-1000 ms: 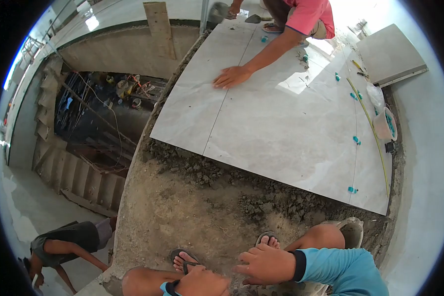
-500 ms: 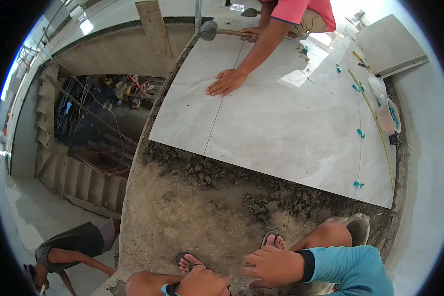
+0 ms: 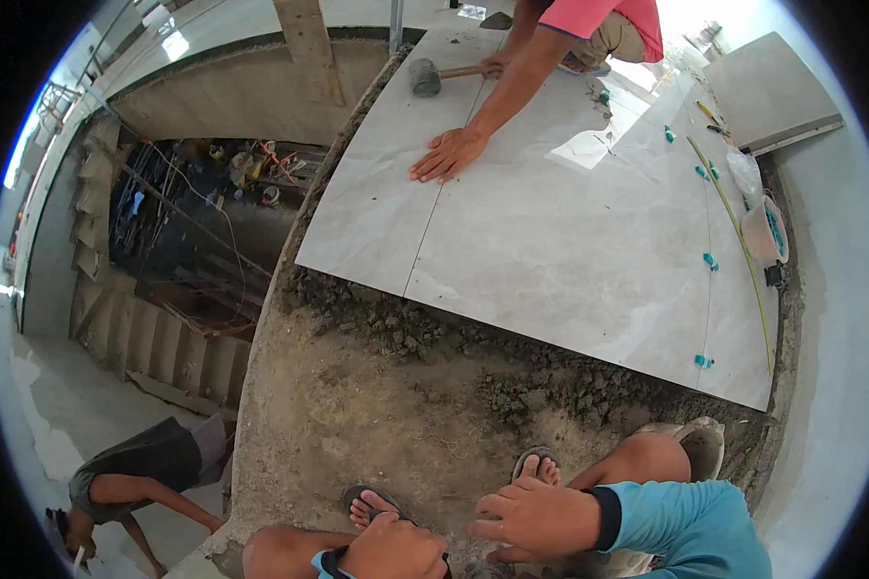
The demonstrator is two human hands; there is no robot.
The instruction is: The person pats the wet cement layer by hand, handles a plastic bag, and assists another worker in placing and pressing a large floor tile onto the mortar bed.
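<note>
My right hand [image 3: 541, 519] hangs in front of my bent knee. Its fingers are loosely apart and nothing shows in them. To its left is my left hand [image 3: 396, 548], low in the view beside my other knee, with its back toward me and its fingers bent out of sight. Neither touches the large pale floor tiles [image 3: 550, 241] ahead. There a co-worker in a pink shirt presses one hand [image 3: 451, 154] flat across a tile joint. The co-worker's other hand grips a mallet [image 3: 424, 77], its head over the left tile.
Loose mortar [image 3: 541, 391] lies along the tiles' near edge. At left a stairwell [image 3: 203, 222] drops beside the floor edge, with another person [image 3: 145, 473] bending below. Teal tile clips [image 3: 703, 361], a yellow strip [image 3: 734, 217] and a small bucket [image 3: 765, 230] are at right.
The co-worker's mallet head has come down and nearer, from the tile's far edge to over the tile. My hands have stayed nearly still. The view has shifted slightly.
</note>
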